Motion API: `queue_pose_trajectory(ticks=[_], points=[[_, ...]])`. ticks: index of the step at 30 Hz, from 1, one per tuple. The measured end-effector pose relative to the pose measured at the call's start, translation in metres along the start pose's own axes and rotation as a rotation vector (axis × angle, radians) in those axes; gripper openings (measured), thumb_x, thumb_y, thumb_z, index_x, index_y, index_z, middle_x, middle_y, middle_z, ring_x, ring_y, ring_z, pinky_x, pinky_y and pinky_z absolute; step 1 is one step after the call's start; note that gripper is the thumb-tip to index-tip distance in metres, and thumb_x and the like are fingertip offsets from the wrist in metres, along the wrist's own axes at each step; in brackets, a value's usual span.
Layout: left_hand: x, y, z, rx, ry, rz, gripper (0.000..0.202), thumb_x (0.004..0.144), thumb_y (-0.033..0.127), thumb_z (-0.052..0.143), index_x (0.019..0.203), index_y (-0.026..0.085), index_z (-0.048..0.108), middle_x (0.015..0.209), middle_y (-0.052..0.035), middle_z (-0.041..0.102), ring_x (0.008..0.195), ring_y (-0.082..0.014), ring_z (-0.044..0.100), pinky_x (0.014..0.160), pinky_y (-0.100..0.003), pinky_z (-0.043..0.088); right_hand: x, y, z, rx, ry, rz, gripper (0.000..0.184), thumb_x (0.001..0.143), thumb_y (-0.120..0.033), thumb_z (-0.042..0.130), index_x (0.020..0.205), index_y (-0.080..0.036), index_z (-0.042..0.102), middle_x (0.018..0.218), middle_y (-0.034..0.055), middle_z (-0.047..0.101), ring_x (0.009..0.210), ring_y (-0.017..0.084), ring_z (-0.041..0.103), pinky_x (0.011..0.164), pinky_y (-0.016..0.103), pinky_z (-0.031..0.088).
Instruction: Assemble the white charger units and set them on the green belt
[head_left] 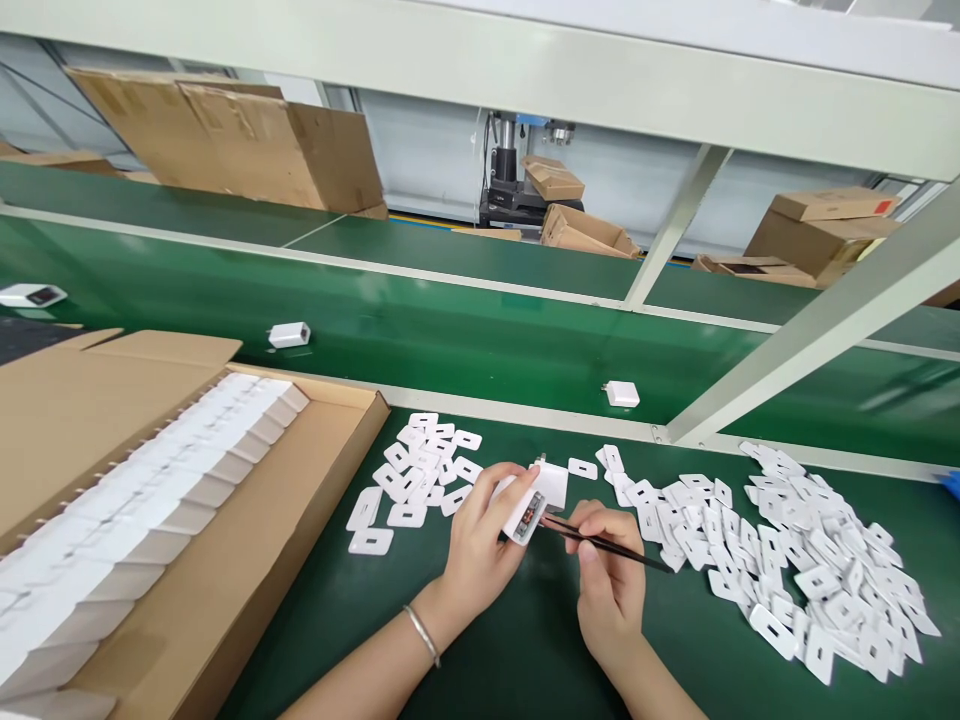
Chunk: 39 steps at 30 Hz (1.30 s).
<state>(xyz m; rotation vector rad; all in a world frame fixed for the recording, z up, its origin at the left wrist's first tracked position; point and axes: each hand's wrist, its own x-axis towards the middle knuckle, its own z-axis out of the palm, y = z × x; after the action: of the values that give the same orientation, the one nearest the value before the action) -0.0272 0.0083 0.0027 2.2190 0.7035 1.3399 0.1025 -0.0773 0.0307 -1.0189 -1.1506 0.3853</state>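
Cardboard tray (247,560) cut off at left edge

My left hand (480,535) curls closed, fingers pinched, palm turned inward; my right hand (611,575) sits just beside it, fingers pinched together, both forearms angling inward.

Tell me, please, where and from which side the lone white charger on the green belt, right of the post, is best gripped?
Probably the charger by its two long flat sides, coming from above. It lies flat and alone on the belt, so nothing crowds it. Its small prongs stick out on the left end, so keep the grip on the body's middle, clear of them.
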Motion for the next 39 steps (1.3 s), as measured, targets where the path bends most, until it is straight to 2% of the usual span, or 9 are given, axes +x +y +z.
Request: queue_pose_trajectory(ticks=[5, 10, 16, 20, 23, 26, 28, 33, 39], points=[[0.0007, 0.001, -0.0004, -0.003, 0.003, -0.01, 0.059, 0.1, 0.011, 0.05, 0.154, 0.034, 0.047, 0.123, -0.0122, 0.059, 0.11, -0.0251, 0.067, 0.082, -0.033, 0.062, -0.0007, -0.0005, 0.0004, 0.042, 0.019, 0.045, 0.008, 0.107, -0.03, 0.05, 0.103, -0.027, 0.057, 0.081, -0.0012, 0.051, 0.07, 0.016, 0.055, 0.064, 0.031, 0.054], [0.0014, 0.0022, 0.0, 0.003, 0.01, 0.013, 0.059, 0.099, 0.01, 0.053, 0.153, 0.034, 0.049, 0.124, -0.0119, 0.059, 0.111, -0.0246, 0.067, 0.084, -0.033, 0.061, -0.002, -0.0001, -0.0007, 0.076, 0.081, 0.134, 0.006, 0.107, -0.029, 0.051, 0.107, -0.028, 0.056, 0.087, -0.0013, 0.054, 0.071, 0.014, 0.057, 0.071, 0.036, 0.06], [0.0, 0.0017, 0.0015, 0.064, -0.003, 0.051, 0.063, 0.096, 0.005, 0.053, 0.152, 0.035, 0.051, 0.125, -0.0109, 0.06, 0.109, -0.0239, 0.067, 0.086, -0.034, 0.06, -0.0009, 0.0004, -0.0003, -0.044, 0.058, 0.161, 0.008, 0.108, -0.028, 0.051, 0.106, -0.026, 0.059, 0.085, -0.0004, 0.061, 0.07, 0.013, 0.058, 0.07, 0.03, 0.056], [0.0002, 0.0019, 0.0027, -0.07, -0.045, 0.004, 0.065, 0.094, 0.003, 0.051, 0.151, 0.034, 0.05, 0.124, -0.0108, 0.059, 0.112, -0.0244, 0.066, 0.087, -0.034, 0.06, -0.0008, 0.0005, -0.002, -0.024, 0.109, 0.147, 0.008, 0.108, -0.029, 0.051, 0.106, -0.026, 0.059, 0.087, -0.0003, 0.061, 0.069, 0.013, 0.058, 0.067, 0.03, 0.055], [0.0005, 0.002, 0.0028, -0.19, -0.059, -0.059, 0.061, 0.093, 0.003, 0.051, 0.147, 0.031, 0.053, 0.124, -0.0106, 0.059, 0.114, -0.024, 0.066, 0.091, -0.036, 0.059, -0.0007, -0.0009, -0.0032, 0.03, 0.16, 0.085, 0.007, 0.107, -0.028, 0.051, 0.106, -0.028, 0.059, 0.085, -0.0008, 0.058, 0.07, 0.014, 0.058, 0.069, 0.033, 0.057], [0.0003, 0.0018, 0.0023, -0.275, -0.056, -0.132, 0.057, 0.092, 0.003, 0.053, 0.142, 0.029, 0.056, 0.125, -0.0101, 0.061, 0.116, -0.0234, 0.066, 0.095, -0.036, 0.059, -0.002, -0.0022, -0.0027, 0.055, 0.081, 0.012, 0.01, 0.107, -0.026, 0.05, 0.11, -0.029, 0.06, 0.08, -0.0014, 0.057, 0.071, 0.016, 0.058, 0.075, 0.039, 0.06], [0.0, 0.0017, 0.0018, -0.307, -0.052, -0.16, 0.054, 0.092, 0.004, 0.053, 0.139, 0.029, 0.058, 0.126, -0.0098, 0.062, 0.116, -0.0234, 0.066, 0.095, -0.036, 0.059, -0.0042, -0.0022, -0.0018, 0.039, 0.0, -0.022, 0.013, 0.107, -0.025, 0.049, 0.113, -0.029, 0.06, 0.079, -0.0012, 0.058, 0.071, 0.017, 0.059, 0.074, 0.04, 0.061], [-0.0004, 0.0024, 0.0007, -0.346, -0.053, -0.176, 0.05, 0.093, 0.006, 0.055, 0.137, 0.028, 0.059, 0.124, -0.0094, 0.064, 0.114, -0.0237, 0.066, 0.093, -0.037, 0.059, -0.0084, -0.0009, -0.0007, -0.002, -0.066, -0.039, 0.015, 0.106, -0.023, 0.05, 0.116, -0.028, 0.06, 0.097, 0.0055, 0.067, 0.081, 0.019, 0.068, 0.07, 0.037, 0.061], [0.0, 0.004, 0.0002, -0.376, -0.051, -0.197, 0.05, 0.092, 0.007, 0.057, 0.137, 0.029, 0.06, 0.122, -0.0087, 0.065, 0.109, -0.0236, 0.068, 0.09, -0.037, 0.059, -0.0074, 0.0001, 0.0008, -0.005, -0.095, -0.058, 0.015, 0.107, -0.022, 0.048, 0.116, -0.028, 0.059, 0.089, 0.0028, 0.065, 0.08, 0.019, 0.069, 0.092, 0.05, 0.061]])
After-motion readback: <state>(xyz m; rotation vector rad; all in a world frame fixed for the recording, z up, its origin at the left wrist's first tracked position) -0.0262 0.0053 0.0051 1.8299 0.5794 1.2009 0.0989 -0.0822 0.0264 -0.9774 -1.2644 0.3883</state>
